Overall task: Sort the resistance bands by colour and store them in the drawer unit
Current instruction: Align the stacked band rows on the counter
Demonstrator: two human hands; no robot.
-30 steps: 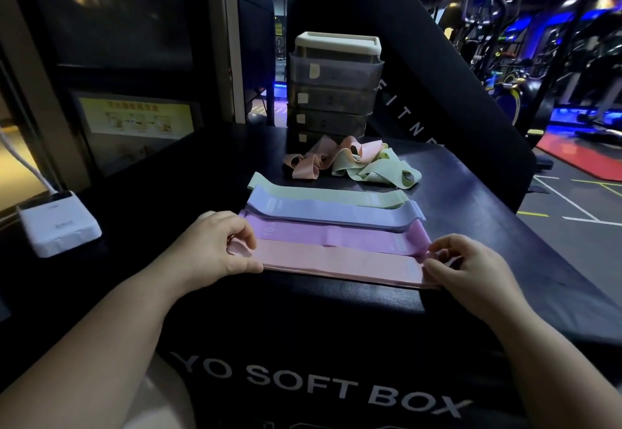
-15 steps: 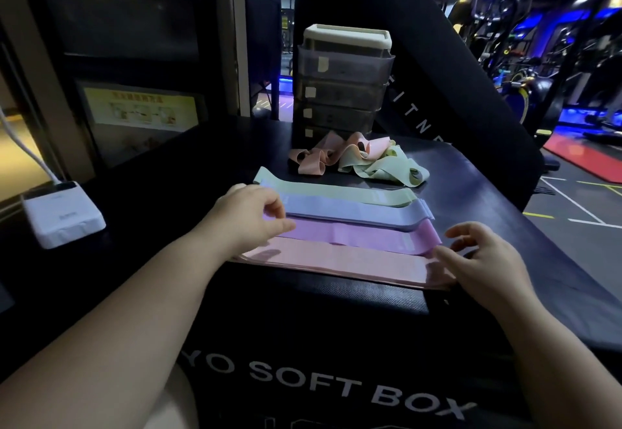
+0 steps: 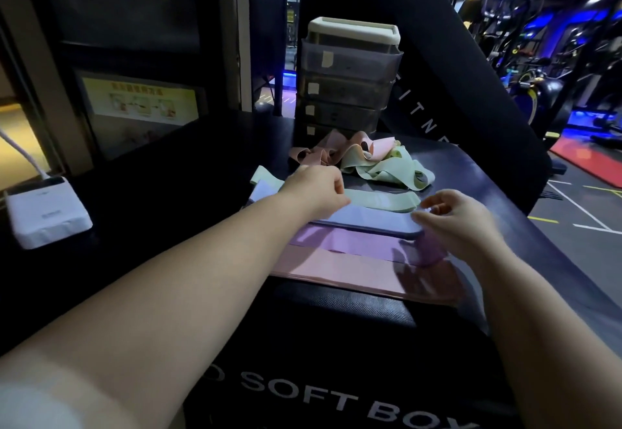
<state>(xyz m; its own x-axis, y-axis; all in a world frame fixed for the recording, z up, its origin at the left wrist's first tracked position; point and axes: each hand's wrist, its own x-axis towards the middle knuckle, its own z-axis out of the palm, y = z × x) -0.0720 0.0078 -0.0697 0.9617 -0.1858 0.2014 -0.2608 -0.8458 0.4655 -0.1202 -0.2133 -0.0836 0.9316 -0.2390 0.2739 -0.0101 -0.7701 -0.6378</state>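
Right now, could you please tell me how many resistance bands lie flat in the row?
4: the pale green fabric band farthest, the light blue band next, the purple band after it, the pink band nearest. Others may lie hidden underneath.

Pale sleeve [image 3: 30,406] on left arm [image 3: 175,280].

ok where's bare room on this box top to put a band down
Free: black padded box top between the white plastic box and the four flat pastel bands, and right of them. Crowded: tangled pink and green bands fill the strip before the grey drawer unit.
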